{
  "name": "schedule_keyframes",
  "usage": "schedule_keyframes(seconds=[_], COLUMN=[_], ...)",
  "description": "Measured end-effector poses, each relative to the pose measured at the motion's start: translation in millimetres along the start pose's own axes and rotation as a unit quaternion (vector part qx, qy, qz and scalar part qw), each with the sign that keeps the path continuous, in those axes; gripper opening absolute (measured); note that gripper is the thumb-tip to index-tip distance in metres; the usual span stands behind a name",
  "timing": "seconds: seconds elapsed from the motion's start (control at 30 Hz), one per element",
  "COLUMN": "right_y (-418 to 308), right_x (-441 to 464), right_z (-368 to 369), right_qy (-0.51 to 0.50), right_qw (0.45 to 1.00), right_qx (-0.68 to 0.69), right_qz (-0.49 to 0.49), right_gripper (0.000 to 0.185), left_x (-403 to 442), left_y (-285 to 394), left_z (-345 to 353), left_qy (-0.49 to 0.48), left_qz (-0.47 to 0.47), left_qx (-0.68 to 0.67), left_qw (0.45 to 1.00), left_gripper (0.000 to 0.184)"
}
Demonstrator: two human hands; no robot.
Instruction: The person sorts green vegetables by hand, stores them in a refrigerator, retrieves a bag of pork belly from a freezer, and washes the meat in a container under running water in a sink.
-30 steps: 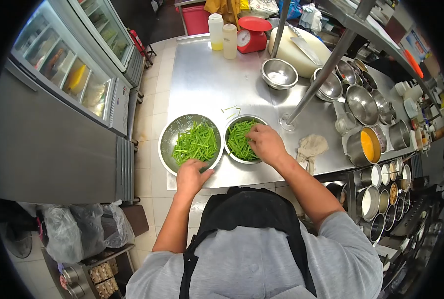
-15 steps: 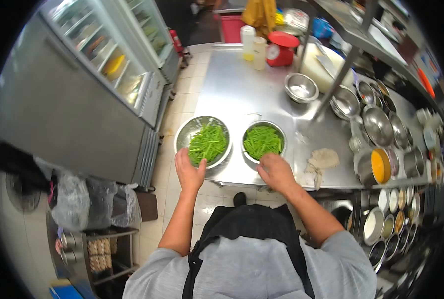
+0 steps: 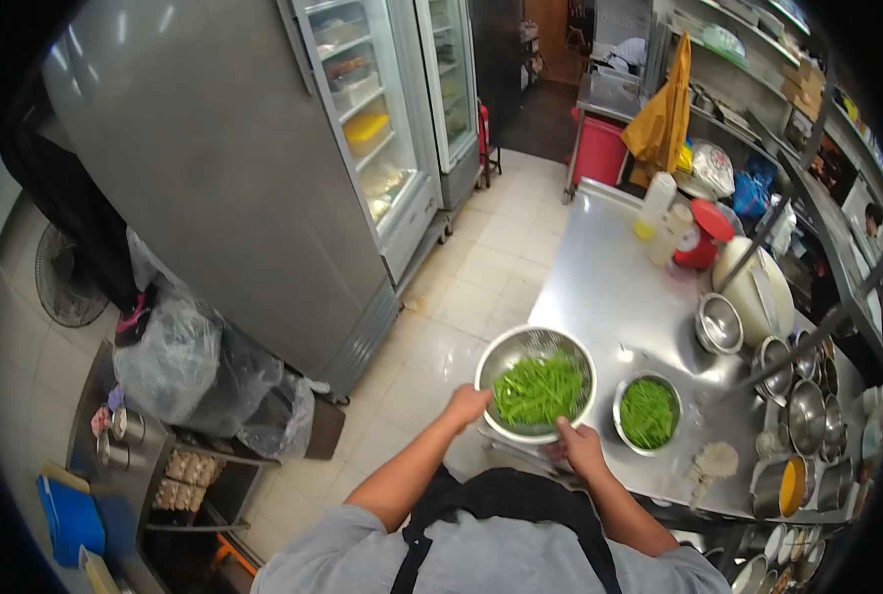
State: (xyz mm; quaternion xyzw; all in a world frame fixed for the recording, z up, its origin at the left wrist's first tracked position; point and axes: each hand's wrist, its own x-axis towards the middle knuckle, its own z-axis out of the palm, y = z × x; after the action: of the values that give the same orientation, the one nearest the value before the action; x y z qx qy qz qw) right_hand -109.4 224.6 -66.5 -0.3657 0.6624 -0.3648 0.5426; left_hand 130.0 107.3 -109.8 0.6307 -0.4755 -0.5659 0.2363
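Observation:
A perforated metal colander is held at its near side by both of my hands. Cut green vegetable pieces, long and thin, lie inside it. My left hand grips the rim on the left, and my right hand grips it at the lower right with the thumb over the edge. The colander is at the left edge of the steel table; whether its base touches the table is hidden. To its right, a smaller metal bowl stands on the table, filled with similar cut greens.
A crumpled cloth lies right of the bowl. Squeeze bottles, a red scale and a steel bowl stand farther back. Left of the tiled floor are a tall steel fridge and plastic-covered items.
Both hands have taken hold of the colander, which now sits nearer the table's left edge, farther from my body's right. My view has turned left. The smaller bowl stays on the table.

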Motion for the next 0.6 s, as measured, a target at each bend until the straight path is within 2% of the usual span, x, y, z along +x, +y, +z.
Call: schedule_keyframes(seconds=[0.07, 0.17, 0.2, 0.33, 0.4, 0.43, 0.5, 0.57, 0.6], right_y=[-1, -7, -36, -73, -88, -107, -130, -132, -140], right_x=[27, 62, 61, 120, 146, 147, 157, 170, 173], right_z=[32, 83, 104, 154, 161, 167, 175, 172, 177], right_qy=[0.037, 0.074, 0.078, 0.099, 0.110, 0.112, 0.119, 0.119, 0.127], right_qw=[0.994, 0.996, 0.993, 0.987, 0.987, 0.982, 0.974, 0.983, 0.981], right_qx=[0.083, 0.023, 0.083, 0.126, 0.113, 0.149, 0.191, 0.133, 0.141], right_qz=[0.060, 0.036, 0.023, 0.028, 0.012, 0.020, 0.027, 0.041, 0.044], right_gripper=[0.034, 0.030, 0.028, 0.021, 0.018, 0.018, 0.017, 0.018, 0.018], left_x=[17, 32, 37, 80, 112, 126, 167, 174, 183], left_y=[-3, 3, 14, 36, 61, 79, 110, 182, 206], left_z=[-37, -102, -124, -205, -243, -260, -292, -339, -359], left_qy=[-0.042, -0.092, -0.113, -0.169, -0.227, -0.229, -0.101, -0.053, 0.019], left_qz=[-0.004, 0.004, -0.007, 0.017, -0.028, 0.003, 0.145, 0.198, 0.253], left_qx=[-0.066, -0.090, -0.106, -0.091, -0.066, -0.015, 0.082, 0.188, 0.232], left_qw=[0.997, 0.992, 0.988, 0.981, 0.971, 0.973, 0.981, 0.961, 0.939], left_gripper=[0.034, 0.034, 0.034, 0.042, 0.061, 0.080, 0.084, 0.092, 0.093])
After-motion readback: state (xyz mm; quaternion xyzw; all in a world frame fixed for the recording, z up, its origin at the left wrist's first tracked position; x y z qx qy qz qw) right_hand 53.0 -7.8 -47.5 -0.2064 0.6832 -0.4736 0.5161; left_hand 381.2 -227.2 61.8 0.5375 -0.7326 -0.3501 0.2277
